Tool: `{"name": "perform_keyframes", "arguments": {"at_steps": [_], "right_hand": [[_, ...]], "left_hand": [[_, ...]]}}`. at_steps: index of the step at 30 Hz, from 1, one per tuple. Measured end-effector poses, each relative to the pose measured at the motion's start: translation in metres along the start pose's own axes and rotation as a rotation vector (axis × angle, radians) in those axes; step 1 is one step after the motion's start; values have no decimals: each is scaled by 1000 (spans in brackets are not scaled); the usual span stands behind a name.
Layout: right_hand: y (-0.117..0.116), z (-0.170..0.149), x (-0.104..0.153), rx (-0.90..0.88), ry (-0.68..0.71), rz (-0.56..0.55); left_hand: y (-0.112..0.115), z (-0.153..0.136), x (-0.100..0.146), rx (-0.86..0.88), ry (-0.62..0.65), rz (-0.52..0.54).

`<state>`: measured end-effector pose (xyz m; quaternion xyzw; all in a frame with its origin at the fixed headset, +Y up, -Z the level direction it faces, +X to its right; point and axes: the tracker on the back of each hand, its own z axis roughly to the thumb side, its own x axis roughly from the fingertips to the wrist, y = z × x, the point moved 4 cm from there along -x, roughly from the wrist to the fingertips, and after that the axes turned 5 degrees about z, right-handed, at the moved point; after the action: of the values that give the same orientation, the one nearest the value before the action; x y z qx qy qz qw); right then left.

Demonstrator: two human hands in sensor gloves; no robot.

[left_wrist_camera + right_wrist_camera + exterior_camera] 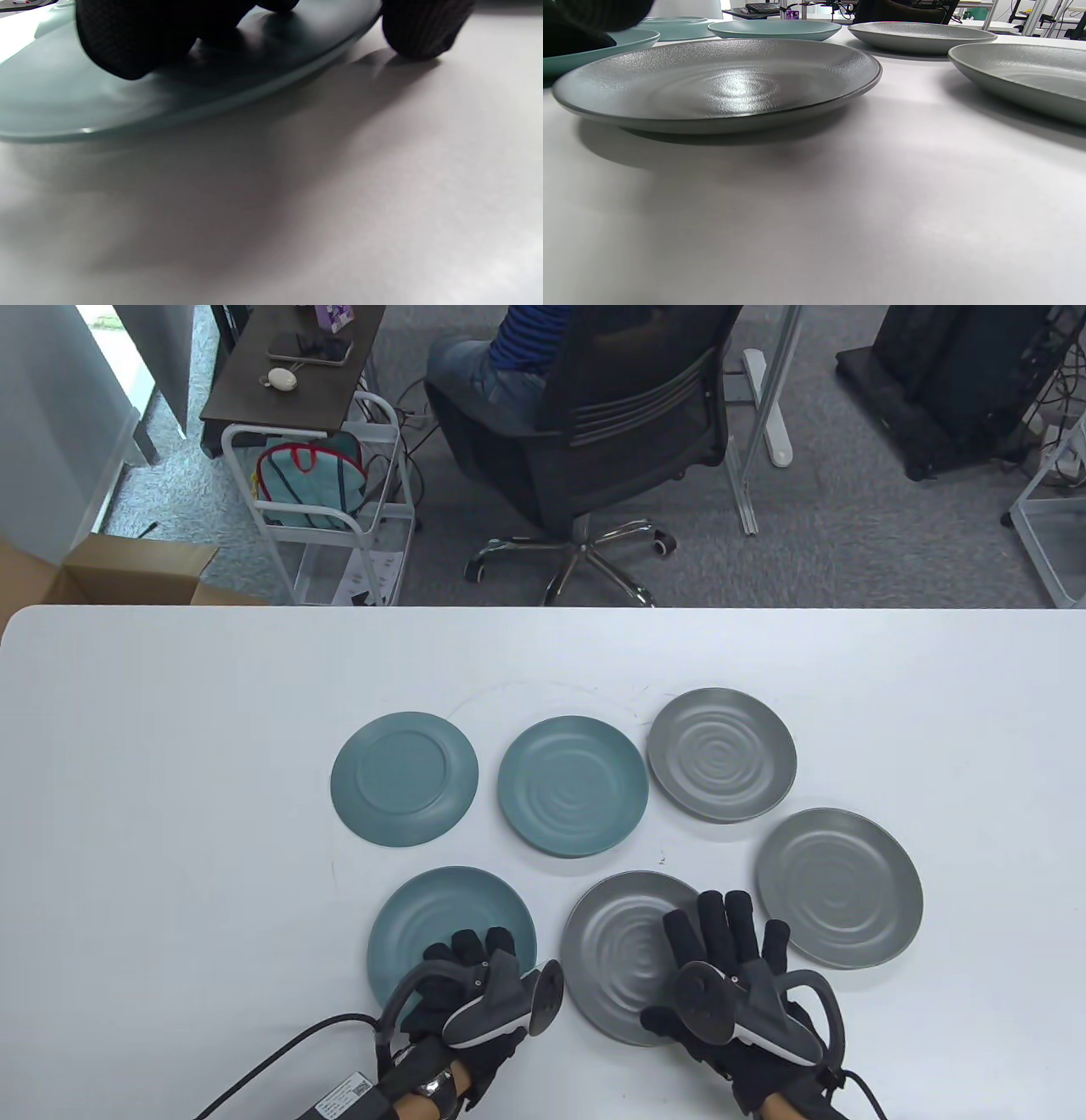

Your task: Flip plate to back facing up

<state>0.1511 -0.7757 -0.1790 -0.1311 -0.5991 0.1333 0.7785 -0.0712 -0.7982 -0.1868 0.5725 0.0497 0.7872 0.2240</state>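
Six plates lie on the white table (170, 814). The near teal plate (450, 929) lies face up. My left hand (475, 976) rests its fingers (127, 38) on that plate's near part (63, 97), and the thumb (420, 29) sits just off the rim, at the table. The near grey plate (619, 954) lies face up and also shows in the right wrist view (712, 84). My right hand (730, 959) lies flat with spread fingers over the grey plate's right edge and holds nothing.
A teal plate (404, 779) lies back up at the far left. A face-up teal plate (573, 786) and a grey plate (722, 766) lie beside it. Another grey plate (839, 887) lies at the right, close to my right hand.
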Motion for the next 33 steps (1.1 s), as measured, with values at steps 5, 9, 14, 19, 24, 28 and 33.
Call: {"name": "perform_keyframes", "arguments": {"at_steps": [5, 9, 14, 19, 24, 28, 33], "right_hand": [[0, 0, 0, -4, 3, -2], [0, -1, 0, -9, 3, -4], [0, -1, 1, -13, 4, -5], [0, -2, 1, -17, 5, -7], [1, -2, 1, -21, 4, -11], [0, -3, 1, -26, 7, -3], [1, -3, 1, -29, 9, -6]], "left_hand": [[-4, 1, 2, 23, 2, 18], [-16, -2, 8, 74, 14, 45], [-32, -9, 15, 132, 19, 90], [-51, -25, 23, 220, 20, 138], [-70, -50, 28, 384, 8, 169], [-82, -75, 31, 545, -8, 185], [-93, -105, 36, 718, -37, 243]]}}
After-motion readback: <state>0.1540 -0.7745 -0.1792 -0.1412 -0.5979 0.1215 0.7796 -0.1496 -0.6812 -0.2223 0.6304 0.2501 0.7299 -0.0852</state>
